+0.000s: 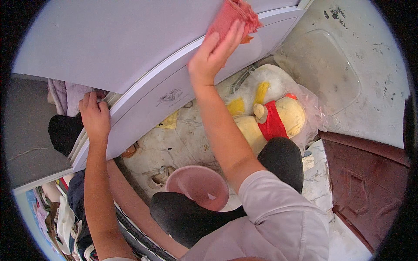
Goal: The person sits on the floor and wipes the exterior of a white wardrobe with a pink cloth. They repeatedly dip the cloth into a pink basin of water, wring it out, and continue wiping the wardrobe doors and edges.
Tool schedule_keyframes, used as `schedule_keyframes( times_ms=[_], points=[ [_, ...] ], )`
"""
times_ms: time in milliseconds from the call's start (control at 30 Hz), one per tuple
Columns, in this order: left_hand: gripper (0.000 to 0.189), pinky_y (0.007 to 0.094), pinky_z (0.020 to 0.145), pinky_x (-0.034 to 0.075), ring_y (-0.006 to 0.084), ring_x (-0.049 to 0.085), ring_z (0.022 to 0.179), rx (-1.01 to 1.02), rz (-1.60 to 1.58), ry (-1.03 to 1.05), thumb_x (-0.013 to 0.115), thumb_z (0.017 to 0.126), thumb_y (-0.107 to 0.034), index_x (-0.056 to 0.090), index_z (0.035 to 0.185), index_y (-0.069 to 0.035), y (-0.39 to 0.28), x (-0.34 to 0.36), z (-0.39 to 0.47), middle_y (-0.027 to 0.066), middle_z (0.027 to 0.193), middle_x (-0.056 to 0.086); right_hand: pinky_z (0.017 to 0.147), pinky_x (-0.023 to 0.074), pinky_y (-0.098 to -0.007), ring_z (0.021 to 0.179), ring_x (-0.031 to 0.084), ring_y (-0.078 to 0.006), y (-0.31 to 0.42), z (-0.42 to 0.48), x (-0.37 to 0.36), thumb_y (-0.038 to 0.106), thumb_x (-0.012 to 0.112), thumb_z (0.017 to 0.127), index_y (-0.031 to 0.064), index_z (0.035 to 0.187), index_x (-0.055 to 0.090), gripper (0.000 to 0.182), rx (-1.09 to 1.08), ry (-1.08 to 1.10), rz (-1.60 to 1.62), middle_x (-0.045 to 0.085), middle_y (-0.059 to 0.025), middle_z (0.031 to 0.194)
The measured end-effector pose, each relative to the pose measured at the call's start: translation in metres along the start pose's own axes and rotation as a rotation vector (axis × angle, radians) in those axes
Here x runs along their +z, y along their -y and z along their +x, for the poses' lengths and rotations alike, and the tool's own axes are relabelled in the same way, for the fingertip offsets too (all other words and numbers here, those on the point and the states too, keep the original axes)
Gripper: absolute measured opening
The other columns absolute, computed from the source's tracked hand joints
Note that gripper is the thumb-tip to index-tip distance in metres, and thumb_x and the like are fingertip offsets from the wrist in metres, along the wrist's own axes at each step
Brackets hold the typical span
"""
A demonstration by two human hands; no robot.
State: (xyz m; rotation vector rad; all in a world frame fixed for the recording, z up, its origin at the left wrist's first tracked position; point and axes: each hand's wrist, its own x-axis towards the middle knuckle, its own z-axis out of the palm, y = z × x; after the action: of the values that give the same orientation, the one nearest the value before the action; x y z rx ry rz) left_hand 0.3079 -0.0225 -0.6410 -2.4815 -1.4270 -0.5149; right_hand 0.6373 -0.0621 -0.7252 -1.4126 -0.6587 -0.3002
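My right hand (212, 58) presses a folded pinkish-red cloth (233, 19) against the pale lilac front of a wardrobe. The cloth lies across the lower part of a sliding door (130, 42) and the white rail. Farther left, my left hand (95, 114) hooks over the wardrobe's bottom rail (143, 88), at the side edge of the door. Its fingertips are partly hidden. Next to that hand, inside the grey compartment (27, 120), lie a black cloth item (65, 133) and folded pale lilac fabric (75, 96).
A pink plastic basin (199, 182) stands on the marbled floor (186, 143) by my knees. Right of it lie a yellow plush bear (287, 117) with a red scarf and a white plush toy (271, 78). A dark red wooden panel (362, 179) is at right, piled clothes (62, 222) at lower left.
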Motion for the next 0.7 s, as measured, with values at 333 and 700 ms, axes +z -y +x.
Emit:
schedule_keyframes(
  times_ms=[333, 700],
  points=[
    [0.030, 0.0537, 0.099, 0.046, 0.0457, 0.057, 0.108, 0.024, 0.039, 0.043, 0.052, 0.095, -0.015, 0.064, 0.113, 0.006, -0.001, -0.006, -0.002, 0.0240, 0.117, 0.065, 0.126, 0.0293, -0.0468, 0.152, 0.039, -0.0380, -0.146, -0.147, 0.012, 0.029, 0.033, 0.114, -0.0046, 0.157, 0.038, 0.055, 0.961, -0.561, 0.393, 0.030, -0.0245, 0.171],
    [0.017, 0.0535, 0.091, 0.047, 0.0419, 0.058, 0.099, 0.037, 0.003, -0.092, 0.054, 0.091, -0.010, 0.066, 0.098, -0.001, 0.000, 0.002, -0.003, 0.0185, 0.104, 0.066, 0.129, 0.0201, -0.0501, 0.157, 0.026, -0.0418, 0.051, -0.085, 0.029, 0.023, 0.040, 0.111, -0.0046, 0.163, 0.026, 0.060, 0.208, -0.080, 0.013, 0.028, -0.0269, 0.168]
  ],
)
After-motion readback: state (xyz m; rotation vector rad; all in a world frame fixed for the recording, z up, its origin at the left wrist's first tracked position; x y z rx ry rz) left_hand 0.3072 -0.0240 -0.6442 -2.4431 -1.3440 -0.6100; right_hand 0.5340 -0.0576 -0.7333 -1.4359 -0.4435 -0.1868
